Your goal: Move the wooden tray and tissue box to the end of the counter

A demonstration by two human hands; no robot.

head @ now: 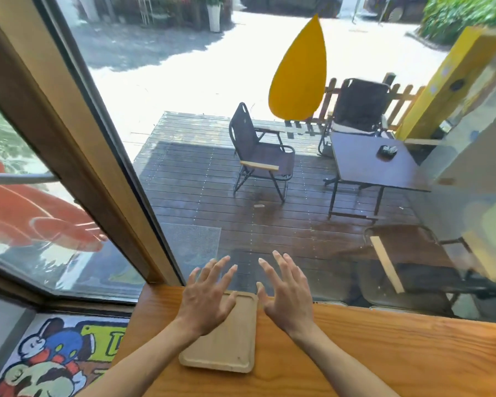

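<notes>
Hovering over a wooden tray [226, 339], the left hand [205, 303] and right hand [288, 295] have fingers spread and hold nothing. That tray lies flat on the counter [384, 353], its far end just beside the window glass [241, 196] near the counter's left end. It looks thin, stiff, light and smooth, with a shallow raised rim; gripping both long edges should suit it. No tissue box is clearly visible. A cartoon mat [60, 356] left of the tray shows lettering too cropped to read.
</notes>
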